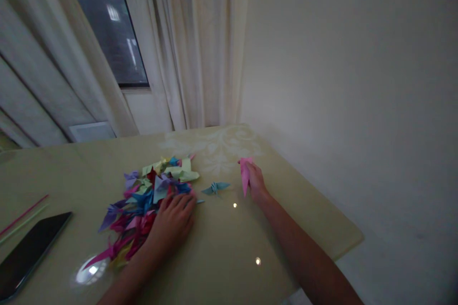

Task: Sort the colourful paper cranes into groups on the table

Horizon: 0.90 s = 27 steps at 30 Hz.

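Note:
Pinched in the fingers of my right hand point(256, 182) is a pink folded paper crane point(245, 171), held just above the table with its point hanging down. My left hand point(177, 214) lies palm down on the right edge of a heap of folded paper cranes point(145, 200). Its fingers are stretched over them, and what lies under the palm is hidden. Purple, blue, red, pink, pale green and yellow cranes make up the heap. Between my hands a single light-blue crane point(215, 188) rests apart on the tabletop.
At the left lie a black phone point(34, 252) and two thin sticks or strips, one pink point(25, 214) and one pale green point(23, 225). The glossy table point(222, 257) meets a wall point(339, 105) on the right. Curtains point(200, 47) and a window point(107, 19) stand behind.

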{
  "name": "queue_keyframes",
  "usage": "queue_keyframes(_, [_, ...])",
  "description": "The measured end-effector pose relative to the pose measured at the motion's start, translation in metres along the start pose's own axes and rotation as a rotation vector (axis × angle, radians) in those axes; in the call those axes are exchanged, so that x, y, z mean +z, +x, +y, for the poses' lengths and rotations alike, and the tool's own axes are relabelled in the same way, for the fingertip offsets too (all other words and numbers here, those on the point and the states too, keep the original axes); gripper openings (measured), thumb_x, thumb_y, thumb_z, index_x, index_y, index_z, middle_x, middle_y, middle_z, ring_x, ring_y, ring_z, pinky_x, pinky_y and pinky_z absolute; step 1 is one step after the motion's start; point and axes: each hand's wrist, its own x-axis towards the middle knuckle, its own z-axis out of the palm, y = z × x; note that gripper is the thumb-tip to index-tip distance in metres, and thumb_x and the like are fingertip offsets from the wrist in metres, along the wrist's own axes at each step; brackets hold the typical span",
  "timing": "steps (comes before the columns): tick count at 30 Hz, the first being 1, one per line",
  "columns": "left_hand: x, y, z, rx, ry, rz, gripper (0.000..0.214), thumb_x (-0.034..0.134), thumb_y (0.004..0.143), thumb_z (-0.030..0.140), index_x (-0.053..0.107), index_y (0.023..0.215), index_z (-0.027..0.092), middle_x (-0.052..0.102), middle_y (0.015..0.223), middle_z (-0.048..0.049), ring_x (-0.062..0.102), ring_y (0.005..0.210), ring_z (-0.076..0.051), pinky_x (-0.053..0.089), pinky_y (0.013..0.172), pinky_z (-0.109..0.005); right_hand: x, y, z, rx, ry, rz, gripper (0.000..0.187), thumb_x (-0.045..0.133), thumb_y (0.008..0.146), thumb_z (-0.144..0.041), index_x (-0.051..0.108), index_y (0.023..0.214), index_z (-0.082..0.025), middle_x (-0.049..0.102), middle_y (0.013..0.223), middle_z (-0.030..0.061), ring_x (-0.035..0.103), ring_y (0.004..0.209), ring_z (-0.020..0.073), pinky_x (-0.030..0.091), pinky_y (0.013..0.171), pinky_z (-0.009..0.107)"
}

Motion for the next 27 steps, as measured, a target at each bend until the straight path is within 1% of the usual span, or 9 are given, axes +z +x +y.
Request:
queue_keyframes(4, [-0.001,-0.012,-0.026,-0.167,0.045,0.028,0.040,0.047,0.096,0.018,0.074,0.125,0.027,0.075,0.129,-0.0097,0.064,0.124,-0.033,0.028,0.118,-0.063,0.006,-0.009,-0.003,0.057,0.022,-0.067,0.041,0.076,0.076,-0.059,0.063,0.084,-0.021,0.061,0.060,-0.0018,0.052,0.048,0.0127,0.037,0.045,0.025])
queue_keyframes(6, [0.000,-0.015,-0.029,-0.219,0.043,0.031,0.038,0.046,0.097,0.020,0.076,0.118,0.028,0.076,0.128,-0.0100,0.064,0.123,-0.032,0.028,0.118,-0.063,0.012,-0.016,-0.007,0.085,0.075,-0.114,0.042,0.083,0.072,-0.055,0.062,0.087,-0.021,0.064,0.064,-0.0023,0.056,0.050,0.0123,0.039,0.046,0.023])
queue_keyframes(9, [-0.004,-0.015,-0.028,-0.222,-0.018,0.071,0.034,0.049,0.094,0.020,0.079,0.107,0.031,0.077,0.124,-0.0077,0.065,0.121,-0.031,0.027,0.119,-0.062,0.019,-0.026,-0.013,0.125,0.156,-0.191,0.045,0.089,0.069,-0.051,0.063,0.092,-0.022,0.069,0.070,-0.0010,0.065,0.057,0.0151,0.044,0.048,0.023])
queue_keyframes(12, [-0.018,-0.013,-0.026,-0.246,-0.125,0.273,0.028,0.054,0.096,0.030,0.080,0.102,0.035,0.075,0.125,-0.0048,0.063,0.120,-0.032,0.031,0.118,-0.061,0.023,-0.034,-0.019,0.143,0.236,-0.276,0.042,0.091,0.070,-0.048,0.064,0.090,-0.023,0.075,0.082,0.0031,0.073,0.073,0.0192,0.052,0.058,0.025])
queue_keyframes(15, [-0.034,-0.010,-0.023,-0.411,-0.255,0.546,0.021,0.062,0.095,0.044,0.080,0.100,0.035,0.072,0.125,-0.0051,0.063,0.116,-0.033,0.040,0.113,-0.058,0.024,-0.040,-0.025,0.106,0.295,-0.321,0.036,0.086,0.077,-0.051,0.065,0.088,-0.024,0.076,0.096,0.0053,0.074,0.091,0.0214,0.059,0.076,0.031])
queue_keyframes(19, [-0.048,-0.006,-0.021,-0.605,-0.492,0.725,0.025,0.071,0.089,0.052,0.078,0.097,0.030,0.072,0.117,-0.0045,0.065,0.114,-0.032,0.042,0.115,-0.057,0.021,-0.043,-0.031,0.069,0.318,-0.316,0.041,0.068,0.089,-0.065,0.066,0.085,-0.025,0.075,0.102,0.0072,0.070,0.101,0.0246,0.059,0.087,0.038])
queue_keyframes(21, [-0.050,-0.005,-0.023,-0.713,-0.682,0.773,0.026,0.076,0.084,0.052,0.077,0.098,0.029,0.073,0.113,-0.0033,0.067,0.110,-0.030,0.049,0.110,-0.053,0.021,-0.043,-0.031,0.075,0.329,-0.296,0.038,0.073,0.086,-0.061,0.066,0.083,-0.024,0.073,0.100,0.0065,0.068,0.098,0.0235,0.059,0.086,0.036])
queue_keyframes(24, [-0.049,-0.002,-0.028,-0.904,-1.096,0.812,0.034,0.083,0.077,0.048,0.076,0.102,0.027,0.075,0.104,-0.0014,0.070,0.093,-0.023,0.061,0.085,-0.039,0.022,-0.044,-0.030,0.086,0.306,-0.300,0.030,0.089,0.073,-0.041,0.068,0.086,-0.024,0.070,0.093,0.0026,0.064,0.084,0.0181,0.056,0.077,0.030])
queue_keyframes(27, [-0.050,0.001,-0.032,-0.995,-1.375,0.854,0.035,0.086,0.072,0.042,0.074,0.099,0.023,0.075,0.094,0.0007,0.069,0.078,-0.015,0.058,0.064,-0.025,0.026,-0.046,-0.029,0.079,0.254,-0.334,0.036,0.092,0.069,-0.033,0.068,0.094,-0.025,0.068,0.096,0.0016,0.063,0.081,0.0166,0.054,0.071,0.027])
